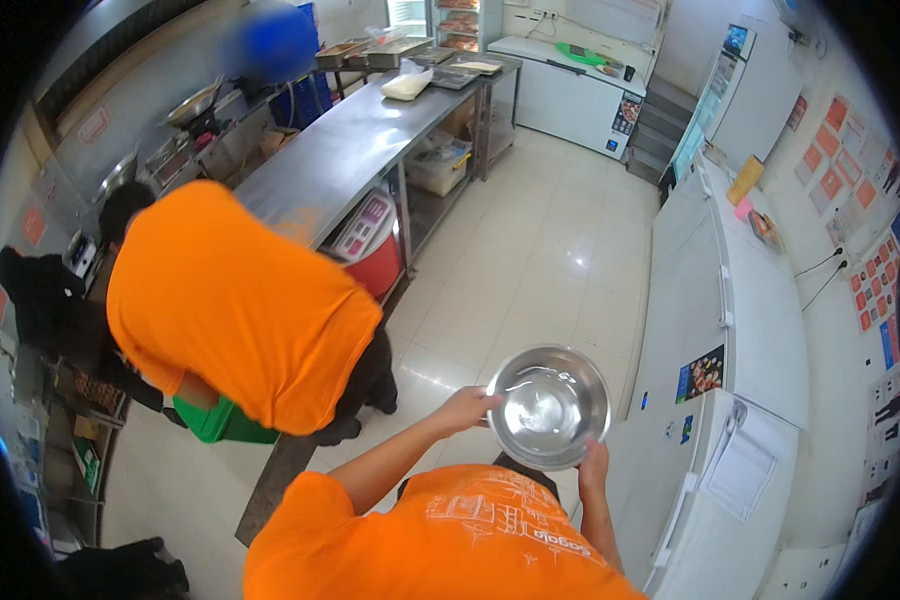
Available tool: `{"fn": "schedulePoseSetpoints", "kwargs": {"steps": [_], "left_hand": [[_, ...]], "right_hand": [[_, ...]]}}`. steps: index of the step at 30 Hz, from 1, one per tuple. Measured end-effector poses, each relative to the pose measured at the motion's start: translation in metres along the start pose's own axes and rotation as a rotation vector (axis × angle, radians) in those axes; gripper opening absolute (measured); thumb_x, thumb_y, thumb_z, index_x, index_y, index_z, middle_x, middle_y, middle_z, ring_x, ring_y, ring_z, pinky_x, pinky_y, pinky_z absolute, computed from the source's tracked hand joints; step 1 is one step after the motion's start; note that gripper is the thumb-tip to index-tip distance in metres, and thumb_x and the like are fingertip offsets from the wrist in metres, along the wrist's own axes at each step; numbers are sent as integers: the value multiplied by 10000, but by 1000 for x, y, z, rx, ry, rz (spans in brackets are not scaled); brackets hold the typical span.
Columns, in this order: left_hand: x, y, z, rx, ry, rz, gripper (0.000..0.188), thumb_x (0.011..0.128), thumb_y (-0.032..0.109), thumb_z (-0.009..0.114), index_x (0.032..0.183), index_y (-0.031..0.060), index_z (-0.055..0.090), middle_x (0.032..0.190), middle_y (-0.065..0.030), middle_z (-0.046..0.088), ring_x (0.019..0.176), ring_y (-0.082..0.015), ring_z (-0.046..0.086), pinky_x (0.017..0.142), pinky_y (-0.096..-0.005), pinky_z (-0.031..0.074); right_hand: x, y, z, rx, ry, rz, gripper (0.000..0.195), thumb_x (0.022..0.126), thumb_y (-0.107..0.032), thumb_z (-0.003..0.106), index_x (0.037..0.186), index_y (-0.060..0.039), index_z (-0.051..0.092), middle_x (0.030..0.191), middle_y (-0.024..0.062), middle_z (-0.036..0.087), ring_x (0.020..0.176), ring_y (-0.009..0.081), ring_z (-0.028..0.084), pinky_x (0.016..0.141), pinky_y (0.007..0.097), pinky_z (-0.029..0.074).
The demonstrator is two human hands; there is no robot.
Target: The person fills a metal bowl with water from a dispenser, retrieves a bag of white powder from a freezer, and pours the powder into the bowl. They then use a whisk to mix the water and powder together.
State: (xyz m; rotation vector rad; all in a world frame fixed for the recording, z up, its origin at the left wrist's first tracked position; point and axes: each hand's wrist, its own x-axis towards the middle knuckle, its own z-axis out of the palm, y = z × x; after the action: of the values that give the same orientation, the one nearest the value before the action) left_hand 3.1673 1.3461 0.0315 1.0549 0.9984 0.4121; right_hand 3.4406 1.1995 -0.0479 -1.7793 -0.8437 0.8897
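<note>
A shiny stainless steel bowl [549,407] is held in front of my orange shirt, above the tiled floor. My left hand [474,410] grips its left rim, with the thumb over the edge. At the lower right rim, my right hand [592,459] holds the bowl with the thumb on the edge. No solid contents show inside the bowl; light glints off its bottom, and I cannot tell whether it holds liquid.
A co-worker in an orange shirt [232,307] bends over a green bin [221,421] on my left, beside a steel worktable [330,150]. White chest freezers [757,322] line my right. Another white chest freezer [562,97] stands ahead, near steps [664,120].
</note>
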Motion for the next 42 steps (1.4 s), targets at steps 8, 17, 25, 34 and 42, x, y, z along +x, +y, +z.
{"fn": "schedulePoseSetpoints", "kwargs": {"steps": [8, 17, 25, 34, 42], "left_hand": [[181, 119, -10, -97, 225, 24, 352, 943, 219, 508, 1150, -64, 538, 1059, -117, 609, 935, -196, 623, 851, -337, 532], [441, 232, -70, -156, 276, 124, 292, 922, 268, 534, 1047, 18, 620, 929, -61, 625, 807, -133, 594, 730, -279, 512], [668, 395, -146, 25, 207, 101, 490, 892, 450, 543, 965, -28, 622, 804, -71, 581, 706, -157, 558, 644, -294, 514], [949, 487, -284, 17, 432, 168, 631, 918, 586, 365, 885, 9, 617, 1045, -140, 640, 898, -239, 608, 772, -370, 495], [1014, 221, -398, 849, 490, -760, 411, 852, 322, 472, 1115, 33, 601, 1200, -194, 540, 1134, -323, 514, 950, -405, 408]], "right_hand": [[259, -118, -4, 177, -265, 128, 370, 922, -248, 412, 1094, 49, 549, 904, 144, 623, 778, 223, 625, 644, 347, 506], [555, -176, 37, -45, -203, -141, 316, 924, -271, 419, 952, 10, 562, 768, 67, 567, 648, 155, 526, 580, 318, 442], [802, -249, 70, -132, -74, -179, 325, 925, -283, 420, 794, -18, 554, 684, 35, 519, 602, 132, 470, 529, 300, 365], [1126, -340, 140, 195, -137, -42, 322, 935, -258, 402, 892, 8, 579, 788, 41, 551, 696, 140, 489, 591, 297, 384], [1407, -466, 216, 195, -390, 13, 383, 903, -302, 409, 1070, 12, 551, 990, 114, 605, 850, 186, 601, 723, 334, 490]]}}
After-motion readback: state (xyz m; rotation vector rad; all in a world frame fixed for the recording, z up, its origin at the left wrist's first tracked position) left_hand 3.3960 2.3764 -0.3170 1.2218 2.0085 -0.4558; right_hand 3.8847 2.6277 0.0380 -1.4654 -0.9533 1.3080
